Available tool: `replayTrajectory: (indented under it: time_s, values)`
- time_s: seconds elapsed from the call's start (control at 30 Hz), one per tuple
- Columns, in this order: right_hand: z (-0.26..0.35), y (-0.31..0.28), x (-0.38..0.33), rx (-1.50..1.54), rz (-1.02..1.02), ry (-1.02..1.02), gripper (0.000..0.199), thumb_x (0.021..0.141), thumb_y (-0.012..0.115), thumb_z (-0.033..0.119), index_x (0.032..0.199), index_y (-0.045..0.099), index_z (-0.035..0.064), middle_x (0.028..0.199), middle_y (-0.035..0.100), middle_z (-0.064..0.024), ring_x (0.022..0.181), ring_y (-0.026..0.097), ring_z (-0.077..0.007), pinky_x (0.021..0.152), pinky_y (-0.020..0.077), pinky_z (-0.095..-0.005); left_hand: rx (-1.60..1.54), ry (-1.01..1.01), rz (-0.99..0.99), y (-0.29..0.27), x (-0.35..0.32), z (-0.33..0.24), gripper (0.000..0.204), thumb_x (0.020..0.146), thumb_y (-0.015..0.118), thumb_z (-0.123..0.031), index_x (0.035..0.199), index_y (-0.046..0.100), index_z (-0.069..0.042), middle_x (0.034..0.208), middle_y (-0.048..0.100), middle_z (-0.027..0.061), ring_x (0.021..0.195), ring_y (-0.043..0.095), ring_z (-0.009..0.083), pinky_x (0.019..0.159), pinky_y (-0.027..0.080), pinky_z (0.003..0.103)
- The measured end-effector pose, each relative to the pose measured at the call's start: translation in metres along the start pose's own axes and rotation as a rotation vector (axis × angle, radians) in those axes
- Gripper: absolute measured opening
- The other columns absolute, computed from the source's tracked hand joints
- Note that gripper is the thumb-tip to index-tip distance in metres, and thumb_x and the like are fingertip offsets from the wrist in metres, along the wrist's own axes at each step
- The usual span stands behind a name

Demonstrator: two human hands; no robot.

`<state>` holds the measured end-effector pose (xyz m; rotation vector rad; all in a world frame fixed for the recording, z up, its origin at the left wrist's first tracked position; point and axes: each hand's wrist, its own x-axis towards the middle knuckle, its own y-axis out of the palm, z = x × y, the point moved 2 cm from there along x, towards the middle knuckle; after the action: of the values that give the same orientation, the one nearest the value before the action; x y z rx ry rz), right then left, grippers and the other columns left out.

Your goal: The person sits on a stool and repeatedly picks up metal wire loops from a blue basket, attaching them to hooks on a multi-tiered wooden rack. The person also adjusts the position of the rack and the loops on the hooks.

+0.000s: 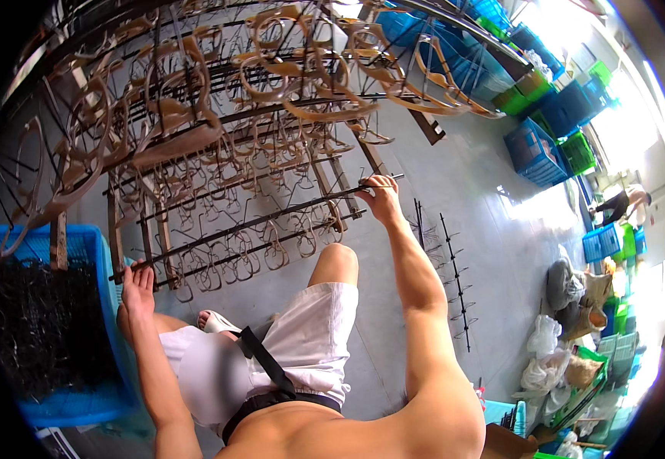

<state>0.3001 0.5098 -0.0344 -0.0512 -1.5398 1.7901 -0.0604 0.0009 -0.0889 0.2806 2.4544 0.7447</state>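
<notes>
Both hands hold a long dark hanging rod (271,211) near its two ends, and it slants up to the right in front of me. A row of brownish eyeglass frames (275,253) hangs from it on thin hooks. My right hand (380,197) is closed round the rod's right end with the arm stretched out. At the left end, my left hand (140,289) has its fingers up against the rod, the thumb partly hidden. Behind the rod stands a rack (115,222) with several tiers of similar rods, its upper ones carrying larger-looking amber eyeglass frames (302,73).
Left of my legs, a blue basket (107,306) holds a dark tangled heap. On the grey floor to my right lie dark rods with short hooks (457,279). Blue and green crates (535,153), sacks (544,371) and a bent-over person (629,203) are along the right side.
</notes>
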Motion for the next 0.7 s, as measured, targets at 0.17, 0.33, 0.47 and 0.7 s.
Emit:
replayTrajectory:
  time_s: [0.17, 0.33, 0.47, 0.7]
  values:
    - [-0.004, 0.013, -0.007, 0.015, -0.014, -0.003, 0.030, 0.073, 0.071, 0.030, 0.095, 0.064, 0.0104, 0.100, 0.061, -0.0044, 0.102, 0.054, -0.0218, 0.100, 0.0302, -0.0392, 0.103, -0.042, 0.015, -0.001, 0.004, -0.005, 0.027, 0.093, 0.051, -0.032, 0.102, 0.056, -0.007, 0.104, 0.063, 0.0066, 0.096, 0.059, 0.0177, 0.087, 0.047, 0.031]
    - [0.038, 0.004, -0.014, -0.013, -0.006, 0.266, 0.045, 0.081, 0.066, 0.025, 0.116, 0.055, -0.0003, 0.118, 0.054, -0.0156, 0.113, 0.050, -0.0326, 0.094, 0.0410, -0.0374, 0.630, 0.031, -0.075, -0.012, -0.051, -0.063, 0.024, 0.089, 0.057, -0.029, 0.099, 0.059, -0.007, 0.087, 0.064, 0.0046, 0.077, 0.060, 0.0127, 0.069, 0.048, 0.026]
    - [-0.007, 0.002, -0.111, -0.122, -0.244, 0.376, 0.043, 0.084, 0.059, 0.025, 0.117, 0.054, -0.0031, 0.112, 0.056, -0.0198, 0.102, 0.051, -0.0343, 0.092, 0.0406, -0.0410, 0.979, 0.422, -0.288, -0.039, -0.058, -0.152, 0.025, 0.086, 0.057, -0.027, 0.082, 0.062, -0.003, 0.072, 0.064, 0.0070, 0.066, 0.060, 0.0142, 0.061, 0.047, 0.028]
    - [0.212, -0.027, -0.124, 0.168, -0.133, 0.413, 0.025, 0.087, 0.050, 0.011, 0.108, 0.053, -0.0031, 0.095, 0.046, -0.0130, 0.078, 0.050, -0.0246, 0.068, 0.0417, -0.0345, 1.492, 0.185, -0.760, -0.208, 0.026, -0.190, 0.044, 0.081, 0.055, -0.033, 0.110, 0.053, 0.000, 0.114, 0.056, 0.0230, 0.105, 0.055, 0.0371, 0.089, 0.045, 0.044]
